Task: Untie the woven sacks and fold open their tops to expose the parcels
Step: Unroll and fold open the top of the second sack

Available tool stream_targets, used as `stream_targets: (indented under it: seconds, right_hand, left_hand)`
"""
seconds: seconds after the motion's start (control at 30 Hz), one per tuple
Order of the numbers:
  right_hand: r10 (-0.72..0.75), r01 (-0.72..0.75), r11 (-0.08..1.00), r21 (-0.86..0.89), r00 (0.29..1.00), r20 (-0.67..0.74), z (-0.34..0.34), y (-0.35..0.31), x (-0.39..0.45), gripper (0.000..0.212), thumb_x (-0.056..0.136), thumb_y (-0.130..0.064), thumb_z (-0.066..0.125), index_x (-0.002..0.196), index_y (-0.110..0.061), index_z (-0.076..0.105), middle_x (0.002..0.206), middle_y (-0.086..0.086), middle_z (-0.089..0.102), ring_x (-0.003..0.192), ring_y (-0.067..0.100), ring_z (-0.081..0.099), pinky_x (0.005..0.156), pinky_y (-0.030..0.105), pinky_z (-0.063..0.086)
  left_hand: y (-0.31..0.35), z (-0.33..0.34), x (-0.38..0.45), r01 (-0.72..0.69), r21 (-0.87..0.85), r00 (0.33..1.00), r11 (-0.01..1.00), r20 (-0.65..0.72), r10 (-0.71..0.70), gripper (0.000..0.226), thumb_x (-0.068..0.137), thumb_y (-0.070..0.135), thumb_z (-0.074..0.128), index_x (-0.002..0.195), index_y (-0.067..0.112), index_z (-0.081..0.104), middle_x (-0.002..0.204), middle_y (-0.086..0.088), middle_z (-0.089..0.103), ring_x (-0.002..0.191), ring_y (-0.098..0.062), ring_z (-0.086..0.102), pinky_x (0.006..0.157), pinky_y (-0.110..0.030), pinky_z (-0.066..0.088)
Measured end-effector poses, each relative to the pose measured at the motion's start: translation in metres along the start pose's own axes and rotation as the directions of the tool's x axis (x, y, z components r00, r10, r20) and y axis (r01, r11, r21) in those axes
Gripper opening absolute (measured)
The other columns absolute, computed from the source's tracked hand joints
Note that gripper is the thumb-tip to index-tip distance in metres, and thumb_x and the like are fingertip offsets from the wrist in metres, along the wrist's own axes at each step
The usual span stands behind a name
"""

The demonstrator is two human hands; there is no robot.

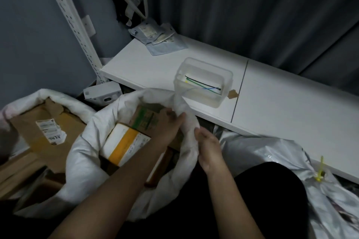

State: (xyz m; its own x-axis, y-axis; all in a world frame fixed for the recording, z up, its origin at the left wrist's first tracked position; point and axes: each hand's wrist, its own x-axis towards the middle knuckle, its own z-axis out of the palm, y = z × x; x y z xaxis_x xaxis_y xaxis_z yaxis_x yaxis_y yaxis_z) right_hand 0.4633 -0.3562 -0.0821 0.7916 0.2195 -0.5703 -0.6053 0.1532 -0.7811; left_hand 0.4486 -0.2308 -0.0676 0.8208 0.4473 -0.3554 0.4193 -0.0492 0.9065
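Dim storeroom, white shelf [155, 68] | left hand [171, 120] and right hand [207, 145] grip middle woven sack [87, 153] rim, folding | left sack [64, 97] open | right sack [272, 153] seemingly yellow-tied [320, 172], pending

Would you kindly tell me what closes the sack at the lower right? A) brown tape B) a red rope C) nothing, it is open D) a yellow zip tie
D: a yellow zip tie cinches the neck of the silvery sack beside the white shelf.

Matt white woven sack [83, 153], brown cardboard parcels [48, 128], translucent plastic tub [204, 81].
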Motion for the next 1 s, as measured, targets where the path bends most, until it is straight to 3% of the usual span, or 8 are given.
stream_targets:
  seconds: [0.07, 0.17, 0.27, 0.37, 0.5, 0.57, 0.8, 1.0]
  right_hand:
    - [0.025, -0.033, 0.960, 0.277, 0.999, 0.033, 0.003, 0.000, 0.003, 0.026, 0.091, -0.015, 0.061, 0.117, -0.007, 0.059, 0.111, 0.019, 0.066, 0.095, 0.028, 0.067, 0.077, 0.034, 0.057]
    - [-0.318, 0.261, 0.924, -0.279, 0.929, -0.186, 0.007, 0.003, 0.001, 0.019, 0.084, -0.021, 0.072, 0.091, -0.008, 0.060, 0.084, 0.012, 0.065, 0.076, 0.021, 0.062, 0.074, 0.035, 0.052]
    - [-0.682, 0.464, 0.569, -0.679, 0.727, -0.075, -0.002, 0.014, -0.007, 0.029, 0.091, -0.037, 0.056, 0.095, -0.013, 0.071, 0.088, 0.008, 0.066, 0.086, 0.024, 0.059, 0.084, 0.033, 0.046]
    - [-0.559, 0.319, 0.466, -0.825, 0.829, 0.004, -0.006, 0.037, -0.011, 0.045, 0.097, -0.039, 0.046, 0.138, -0.020, 0.051, 0.115, 0.014, 0.054, 0.114, 0.028, 0.045, 0.100, 0.028, 0.031]
    - [-0.241, 0.218, 0.950, -0.223, 0.967, -0.080, -0.009, 0.028, -0.006, 0.032, 0.097, -0.018, 0.052, 0.128, -0.015, 0.060, 0.122, 0.014, 0.064, 0.114, 0.028, 0.059, 0.103, 0.041, 0.045]
    - [-0.076, 0.087, 0.979, 0.183, 0.995, -0.067, -0.014, 0.022, -0.004, 0.026, 0.095, -0.016, 0.057, 0.120, -0.012, 0.062, 0.115, 0.012, 0.067, 0.104, 0.027, 0.064, 0.096, 0.042, 0.050]
    - [-0.262, 0.184, 0.958, -0.220, 0.875, -0.408, -0.002, 0.028, -0.011, 0.025, 0.087, -0.022, 0.069, 0.067, -0.016, 0.054, 0.067, 0.002, 0.054, 0.072, 0.018, 0.052, 0.078, 0.030, 0.049]
    - [-0.388, 0.149, 0.727, -0.671, 0.895, -0.220, -0.006, 0.057, -0.028, 0.056, 0.088, -0.059, 0.045, 0.129, -0.024, 0.055, 0.124, 0.017, 0.054, 0.116, 0.033, 0.051, 0.102, 0.040, 0.043]
  left_hand:
    - [0.001, -0.002, -0.022, 0.062, -0.134, 0.991, 0.989, 0.122, -0.045, 0.030, 0.092, 0.039, 0.056, 0.108, 0.014, 0.063, 0.101, -0.004, 0.069, 0.093, -0.017, 0.066, 0.070, -0.024, 0.052]
    - [0.000, -0.001, -0.024, 0.059, -0.057, 0.994, 0.997, 0.093, -0.053, 0.021, 0.096, 0.026, 0.053, 0.096, 0.008, 0.064, 0.097, -0.010, 0.068, 0.088, -0.022, 0.065, 0.079, -0.037, 0.056]
    - [0.007, 0.005, -0.015, 0.058, 0.036, 0.997, 0.998, 0.050, -0.059, 0.025, 0.095, 0.023, 0.052, 0.102, 0.003, 0.065, 0.103, -0.018, 0.066, 0.094, -0.029, 0.063, 0.086, -0.048, 0.054]
    - [0.011, 0.011, -0.008, 0.056, 0.107, 0.996, 0.993, 0.057, -0.062, 0.024, 0.093, 0.024, 0.055, 0.107, 0.006, 0.063, 0.106, -0.016, 0.065, 0.098, -0.029, 0.062, 0.091, -0.048, 0.051]
    - [0.008, 0.001, -0.012, 0.015, -0.030, 0.984, 0.999, 0.179, -0.010, 0.021, 0.094, 0.029, 0.054, 0.106, 0.016, 0.066, 0.108, -0.010, 0.067, 0.100, -0.024, 0.064, 0.090, -0.040, 0.053]
    - [0.005, -0.009, -0.018, -0.001, -0.079, 0.993, 0.997, 0.119, 0.011, 0.019, 0.098, 0.027, 0.050, 0.107, 0.018, 0.064, 0.107, -0.001, 0.065, 0.098, -0.016, 0.061, 0.080, -0.022, 0.052]
    - [-0.058, -0.074, -0.045, -0.075, 0.438, 0.963, 0.896, -0.200, 0.178, 0.023, 0.096, 0.010, 0.047, 0.111, 0.007, 0.064, 0.116, -0.013, 0.063, 0.102, -0.026, 0.058, 0.085, -0.022, 0.039]
    - [-0.104, -0.128, -0.097, 0.352, 0.367, 0.714, 0.861, -0.700, 0.006, 0.050, 0.088, 0.031, 0.059, 0.134, 0.019, 0.044, 0.145, -0.016, 0.031, 0.133, -0.038, 0.026, 0.110, -0.048, 0.018]
